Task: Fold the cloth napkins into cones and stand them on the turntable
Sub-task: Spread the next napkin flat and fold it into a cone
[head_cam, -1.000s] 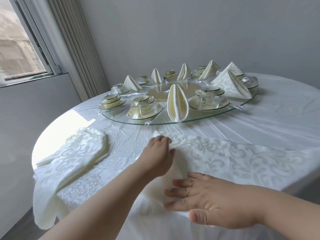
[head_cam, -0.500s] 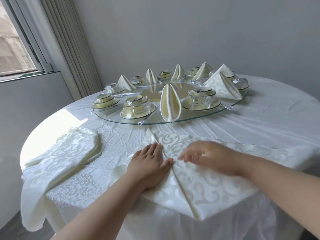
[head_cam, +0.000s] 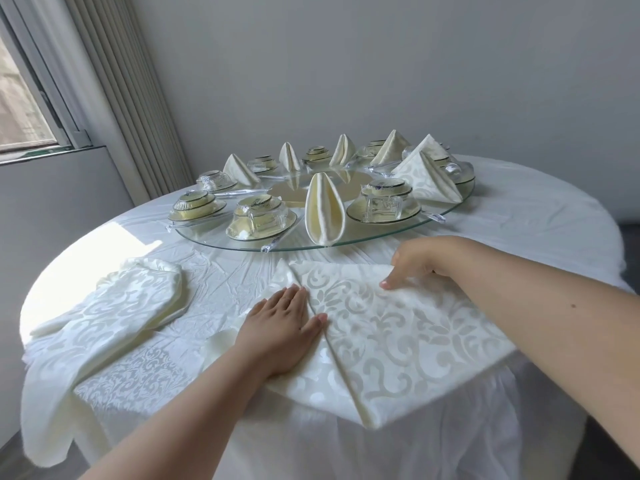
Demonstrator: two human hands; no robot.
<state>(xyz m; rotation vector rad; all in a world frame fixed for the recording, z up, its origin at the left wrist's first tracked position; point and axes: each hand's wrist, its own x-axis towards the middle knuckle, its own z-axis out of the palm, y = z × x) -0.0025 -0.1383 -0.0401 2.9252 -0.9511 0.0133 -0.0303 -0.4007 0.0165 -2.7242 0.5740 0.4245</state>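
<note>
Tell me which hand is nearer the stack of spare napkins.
Left. The left hand presses the napkin being folded, just right of the stack of spare napkins; the right hand is farther right.

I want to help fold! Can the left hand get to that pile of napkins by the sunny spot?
Probably yes. The left hand lies flat on the napkin being folded, and only bare tablecloth separates it from the pile of napkins.

Round white-clothed table (head_cam: pixel 519 216), glass turntable (head_cam: pixel 381 233), damask napkins (head_cam: pixel 398 327), napkin pile (head_cam: pixel 131 306)
</note>
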